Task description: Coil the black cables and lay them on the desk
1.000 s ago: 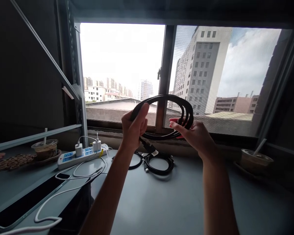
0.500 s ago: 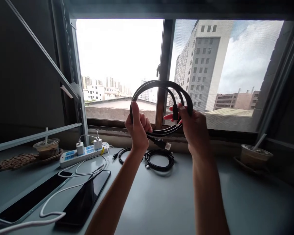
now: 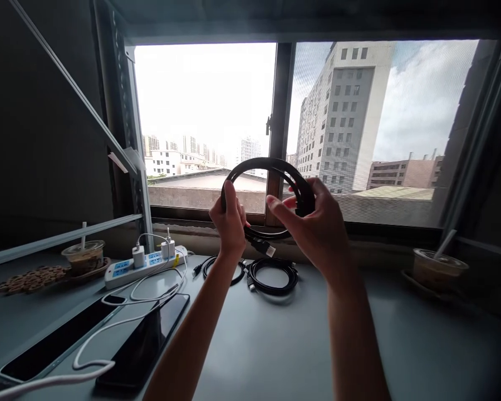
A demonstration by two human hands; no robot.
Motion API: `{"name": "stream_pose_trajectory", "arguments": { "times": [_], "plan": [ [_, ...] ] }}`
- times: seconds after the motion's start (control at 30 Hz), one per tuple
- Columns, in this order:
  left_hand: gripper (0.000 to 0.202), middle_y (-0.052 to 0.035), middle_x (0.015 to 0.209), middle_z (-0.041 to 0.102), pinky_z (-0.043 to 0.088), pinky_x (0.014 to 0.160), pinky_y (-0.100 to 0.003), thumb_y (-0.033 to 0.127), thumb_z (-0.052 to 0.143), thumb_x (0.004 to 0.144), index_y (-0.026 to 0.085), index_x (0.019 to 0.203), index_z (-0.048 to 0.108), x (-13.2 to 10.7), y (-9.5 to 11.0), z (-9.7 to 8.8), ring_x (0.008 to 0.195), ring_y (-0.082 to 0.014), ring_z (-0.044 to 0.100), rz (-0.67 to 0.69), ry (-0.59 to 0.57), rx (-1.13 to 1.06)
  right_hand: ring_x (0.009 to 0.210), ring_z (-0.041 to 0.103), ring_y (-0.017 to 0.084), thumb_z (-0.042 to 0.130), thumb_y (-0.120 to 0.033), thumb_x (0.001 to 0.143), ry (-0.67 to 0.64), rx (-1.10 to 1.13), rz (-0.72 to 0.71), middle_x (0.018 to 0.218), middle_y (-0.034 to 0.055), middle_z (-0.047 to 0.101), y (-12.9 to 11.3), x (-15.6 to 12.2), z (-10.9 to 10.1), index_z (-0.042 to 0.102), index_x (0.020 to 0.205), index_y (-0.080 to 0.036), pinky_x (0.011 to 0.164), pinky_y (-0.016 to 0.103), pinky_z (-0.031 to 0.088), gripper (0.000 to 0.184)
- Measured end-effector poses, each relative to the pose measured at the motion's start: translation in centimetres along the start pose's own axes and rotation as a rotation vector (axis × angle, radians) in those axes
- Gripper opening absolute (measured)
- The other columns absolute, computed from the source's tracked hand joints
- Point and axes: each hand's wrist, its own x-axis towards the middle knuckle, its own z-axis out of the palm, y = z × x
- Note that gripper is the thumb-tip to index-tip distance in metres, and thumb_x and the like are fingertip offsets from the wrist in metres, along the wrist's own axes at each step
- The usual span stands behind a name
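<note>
A coil of thick black cable (image 3: pixel 261 162) is held up in front of the window, above the desk. My left hand (image 3: pixel 229 220) is closed around the coil's left side, thumb pointing up along it. From below that hand hangs a wide black plug with a pale end (image 3: pixel 262 246). My right hand (image 3: pixel 317 223) grips the coil's right side, with its thumb stretched across the inside of the loop and fingers partly hidden behind the cable. Another cable end sits by the right fingers, mostly covered. Beneath, a coiled black cable (image 3: pixel 273 291) and a second black cable coil (image 3: pixel 211 273) lie on the desk.
At left are a white power strip (image 3: pixel 150 260) with chargers, a white charging cable (image 3: pixel 94 365), a phone (image 3: pixel 58 340) and a dark tablet-like device (image 3: pixel 144 345). Drink cups with straws stand at far left (image 3: pixel 83 257) and right (image 3: pixel 438 267). A metal frame post (image 3: pixel 140 161) rises beside the window.
The coil has come down slightly and its loops are drawn closer together. My right hand has shifted left and turned, its thumb now reaching into the loop. The view has tilted a little.
</note>
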Motion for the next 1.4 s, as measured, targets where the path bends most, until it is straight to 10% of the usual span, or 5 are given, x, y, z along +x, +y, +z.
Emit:
{"name": "stream_pose_trajectory", "arguments": {
  "times": [0.3,0.67,0.87,1.1,1.4],
  "plan": [
    [0.049,0.0083,0.04,0.019,0.017,0.031,-0.02,0.04,0.053,0.081,0.019,0.047,0.024,-0.4,1.5,0.2,0.032,-0.0037,0.02,-0.127,-0.016,-0.001,0.091,0.057,0.022,0.046,-0.009,0.074,0.264,-0.354,-0.212,0.107,0.0113,0.051,2.5,0.4,1.2,0.052,0.116,-0.021,0.074,0.036,0.05,0.045],
    [0.034,0.0104,0.038,0.015,0.019,0.029,-0.018,0.029,0.049,0.081,0.02,0.054,0.032,2.9,1.7,-2.3,0.028,-0.0037,0.013,-0.513,-0.397,-0.149,0.094,0.061,0.023,0.042,-0.016,0.083,-0.019,-0.422,-0.181,0.104,0.0129,0.064,6.8,1.5,2.1,0.053,0.124,-0.015,0.083,0.037,0.048,0.042],
    [0.029,0.0111,0.041,0.021,0.022,0.032,-0.015,0.032,0.05,0.083,0.018,0.061,0.038,3.8,-3.0,-3.0,0.03,-0.0022,0.018,-0.655,-0.506,-0.09,0.092,0.062,0.025,0.053,-0.026,0.079,-0.102,-0.537,-0.049,0.103,0.0119,0.066,9.6,2.4,2.6,0.05,0.128,-0.018,0.083,0.039,0.048,0.049],
    [0.023,-0.0037,0.06,0.06,0.05,0.056,-0.025,0.033,0.061,0.073,0.015,0.08,0.049,2.7,-5.9,-2.9,0.055,-0.0147,0.061,-0.772,-0.753,0.264,0.072,0.064,0.017,0.049,-0.022,0.077,-0.251,-0.367,0.365,0.095,0.0077,0.067,14.4,3.6,1.3,0.056,0.121,-0.021,0.051,0.024,0.051,0.045],
    [0.02,-0.0016,0.049,0.054,0.054,0.054,-0.029,0.011,0.037,0.08,0.007,0.092,0.052,0.7,-9.2,-2.6,0.047,-0.0185,0.062,-0.924,-0.899,0.821,0.046,0.058,0.01,0.052,-0.017,0.078,-0.421,-0.313,0.71,0.085,0.0081,0.066,17.9,2.9,0.4,0.056,0.114,-0.014,0.042,0.021,0.049,0.037]
  ]
}}
